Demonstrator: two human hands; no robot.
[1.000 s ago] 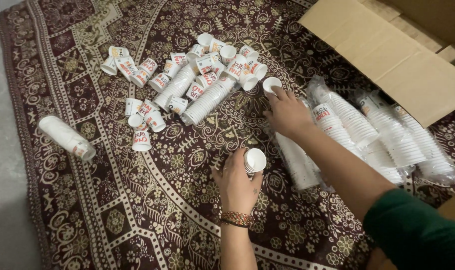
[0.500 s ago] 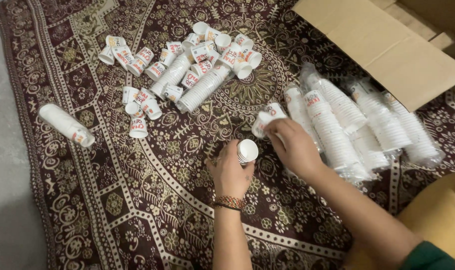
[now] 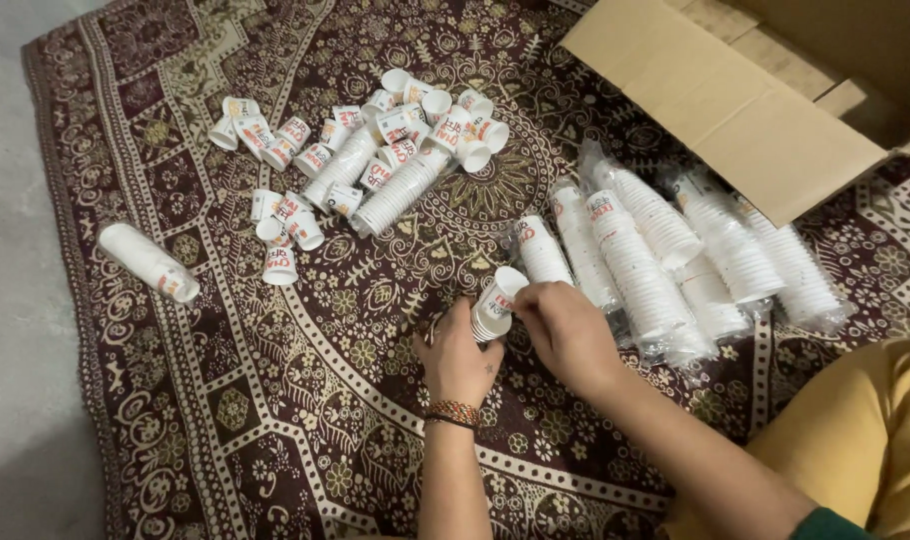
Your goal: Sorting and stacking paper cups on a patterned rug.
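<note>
My left hand (image 3: 459, 357) grips a short stack of white paper cups (image 3: 496, 304) with red print, held sideways low over the patterned rug (image 3: 275, 420). My right hand (image 3: 565, 330) closes on the same stack from the right, fingers at its open end. Just beyond the hands lie several long plastic-wrapped sleeves of cups (image 3: 655, 260).
A heap of loose cups and short stacks (image 3: 375, 150) lies at the far middle of the rug. One stack (image 3: 147, 261) lies alone at the left. An open cardboard box (image 3: 765, 90) sits at the upper right. Bare grey floor (image 3: 15, 300) runs along the left.
My right hand came back from the far cups with one more and brought it to the stack in my left hand. Both hands now meet on the stack.
</note>
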